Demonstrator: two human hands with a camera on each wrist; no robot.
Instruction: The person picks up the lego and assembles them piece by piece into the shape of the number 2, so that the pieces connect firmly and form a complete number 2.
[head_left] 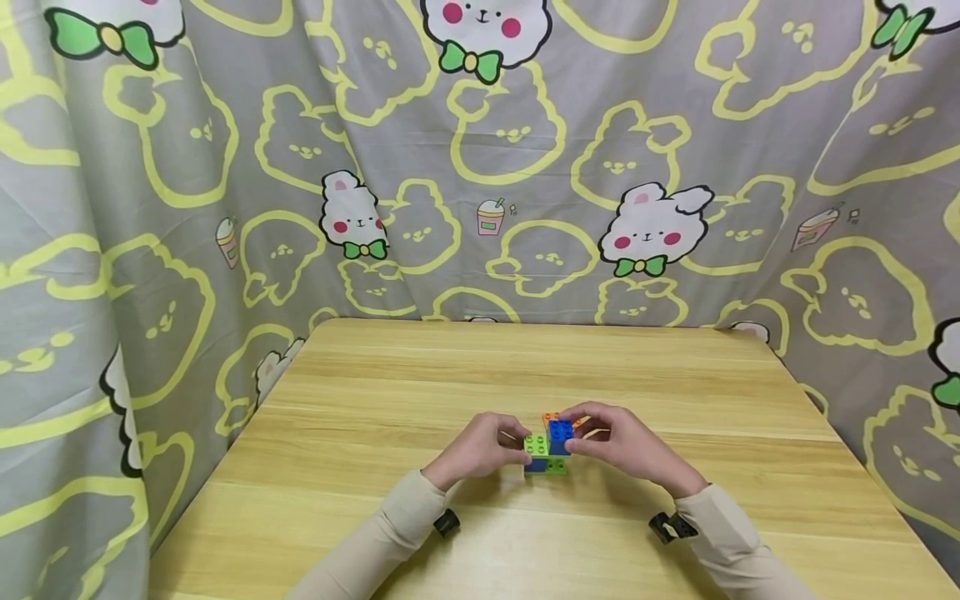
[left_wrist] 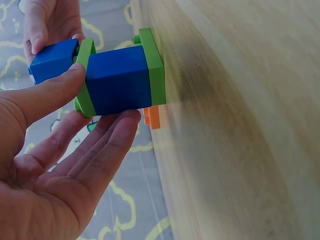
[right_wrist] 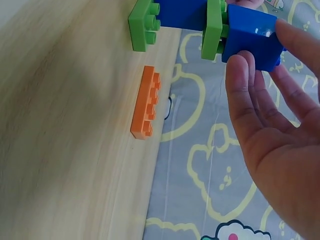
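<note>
A stack of blocks stands on the table between the hands: a green plate [left_wrist: 157,67] at the bottom, a blue block [left_wrist: 119,80] on it, a second green plate [right_wrist: 212,30] above, and another blue block [right_wrist: 252,37] on top at the right side. The left hand [head_left: 483,447] pinches the upper green plate from the left, its other fingers beside the lower blue block. From the right, the right hand [head_left: 626,440] grips the top blue block between thumb and fingers.
An orange plate [right_wrist: 145,102] with studs lies on the wooden table [head_left: 420,358] just behind the stack. A patterned curtain [head_left: 420,225] hangs along the table's back and sides.
</note>
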